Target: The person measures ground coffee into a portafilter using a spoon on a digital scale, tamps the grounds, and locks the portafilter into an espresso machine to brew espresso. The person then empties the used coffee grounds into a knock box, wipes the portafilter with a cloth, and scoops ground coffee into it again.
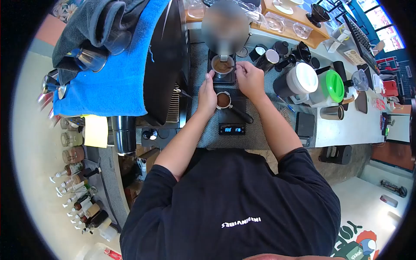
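Observation:
A metal dosing cup (222, 74) holding brown ground coffee (222, 65) stands under the grinder's spout. My left hand (208, 95) is at its left side, the thumb and fingertips against the wall. On the right, my right hand (250, 79) is closed in a pinch on a thin dark handle (232, 66) that reaches over the rim into the coffee; its far end is hidden. Nearer to me, a portafilter (238, 113) with brown coffee in its basket rests on a black scale (232, 129) whose display is lit.
The grinder (225, 28) rises behind the cup, its front blurred. At left are an espresso machine (167, 65) and a blue towel (108, 82). Lidded containers, one white-lidded (305, 78) and one green-lidded (334, 86), stand right of my right arm. A pen (284, 103) lies on the mat.

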`<state>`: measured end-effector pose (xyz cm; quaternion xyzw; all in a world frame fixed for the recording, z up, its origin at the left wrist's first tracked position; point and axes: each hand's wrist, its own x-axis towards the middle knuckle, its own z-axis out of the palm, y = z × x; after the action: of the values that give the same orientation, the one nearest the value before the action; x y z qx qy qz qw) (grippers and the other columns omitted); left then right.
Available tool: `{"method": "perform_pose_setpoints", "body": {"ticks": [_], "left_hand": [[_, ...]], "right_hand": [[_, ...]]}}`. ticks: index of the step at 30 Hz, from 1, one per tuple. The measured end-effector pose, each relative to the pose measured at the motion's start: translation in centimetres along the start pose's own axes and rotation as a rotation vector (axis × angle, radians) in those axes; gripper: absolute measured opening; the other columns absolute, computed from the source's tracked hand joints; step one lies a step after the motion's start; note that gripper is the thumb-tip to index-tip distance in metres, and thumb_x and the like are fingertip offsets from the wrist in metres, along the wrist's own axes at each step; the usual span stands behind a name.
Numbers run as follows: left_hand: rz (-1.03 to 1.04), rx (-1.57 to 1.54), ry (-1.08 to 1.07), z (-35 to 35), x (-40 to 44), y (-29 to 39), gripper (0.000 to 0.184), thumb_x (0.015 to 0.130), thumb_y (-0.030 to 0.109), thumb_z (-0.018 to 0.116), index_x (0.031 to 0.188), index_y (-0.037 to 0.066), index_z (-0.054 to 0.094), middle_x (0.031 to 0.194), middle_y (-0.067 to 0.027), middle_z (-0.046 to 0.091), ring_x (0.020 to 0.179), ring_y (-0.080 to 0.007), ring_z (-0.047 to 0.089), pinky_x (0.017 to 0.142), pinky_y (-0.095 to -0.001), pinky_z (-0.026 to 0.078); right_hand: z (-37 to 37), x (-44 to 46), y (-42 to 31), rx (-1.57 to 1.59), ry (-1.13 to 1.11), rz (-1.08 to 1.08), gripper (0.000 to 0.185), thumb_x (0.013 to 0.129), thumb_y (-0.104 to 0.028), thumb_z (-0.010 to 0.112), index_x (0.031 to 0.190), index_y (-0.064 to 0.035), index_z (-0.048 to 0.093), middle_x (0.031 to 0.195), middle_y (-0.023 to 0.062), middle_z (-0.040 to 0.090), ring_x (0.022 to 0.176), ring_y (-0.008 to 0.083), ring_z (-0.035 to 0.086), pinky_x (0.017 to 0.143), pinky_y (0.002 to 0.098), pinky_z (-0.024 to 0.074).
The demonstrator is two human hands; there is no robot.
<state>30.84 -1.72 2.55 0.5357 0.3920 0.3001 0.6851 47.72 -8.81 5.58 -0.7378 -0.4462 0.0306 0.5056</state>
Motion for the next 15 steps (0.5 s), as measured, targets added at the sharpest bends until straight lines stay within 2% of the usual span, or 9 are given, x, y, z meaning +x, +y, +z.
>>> {"method": "perform_pose_setpoints", "body": {"ticks": [6, 9, 12, 15], "left_hand": [[-0.008, -0.010, 0.014, 0.0, -0.5, -0.2, 0.078, 0.123, 0.055, 0.028, 0.164, -0.009, 0.048, 0.171, -0.0237, 0.051, 0.163, -0.0306, 0.043, 0.135, -0.0380, 0.028], [-0.018, -0.028, 0.022, -0.1, -0.9, -0.6, 0.079, 0.123, 0.055, 0.028, 0.164, -0.010, 0.049, 0.171, -0.0242, 0.051, 0.162, -0.0304, 0.044, 0.135, -0.0386, 0.028], [-0.007, -0.031, 0.036, -0.8, -1.4, -1.5, 0.080, 0.123, 0.056, 0.028, 0.164, -0.010, 0.049, 0.171, -0.0243, 0.051, 0.162, -0.0305, 0.044, 0.135, -0.0392, 0.028], [-0.020, -0.062, 0.049, -1.5, -2.5, -2.4, 0.081, 0.123, 0.056, 0.027, 0.164, -0.011, 0.048, 0.171, -0.0242, 0.050, 0.163, -0.0306, 0.044, 0.135, -0.0393, 0.027]], "right_hand": [[-0.8, -1.1, 0.1, 0.173, -0.005, 0.263, 0.020, 0.107, -0.012, 0.071, 0.116, 0.0044, 0.079, 0.085, 0.0132, 0.081, 0.068, 0.0128, 0.075, 0.064, 0.0309, 0.0591], [-1.7, -1.6, -0.3, 0.348, 0.012, 0.398, 0.021, 0.110, -0.012, 0.070, 0.120, 0.0049, 0.077, 0.090, 0.0090, 0.082, 0.069, 0.0105, 0.073, 0.064, 0.0275, 0.0587], [-2.9, -3.3, -0.5, 0.423, 0.002, 0.413, 0.022, 0.112, -0.012, 0.068, 0.123, 0.0047, 0.076, 0.094, 0.0074, 0.080, 0.070, 0.0086, 0.071, 0.063, 0.0256, 0.0562], [-4.6, -6.1, -1.8, 0.370, -0.050, 0.405, 0.020, 0.113, -0.011, 0.067, 0.122, 0.0045, 0.076, 0.093, 0.0072, 0.080, 0.071, 0.0086, 0.071, 0.065, 0.0255, 0.0568]]}}
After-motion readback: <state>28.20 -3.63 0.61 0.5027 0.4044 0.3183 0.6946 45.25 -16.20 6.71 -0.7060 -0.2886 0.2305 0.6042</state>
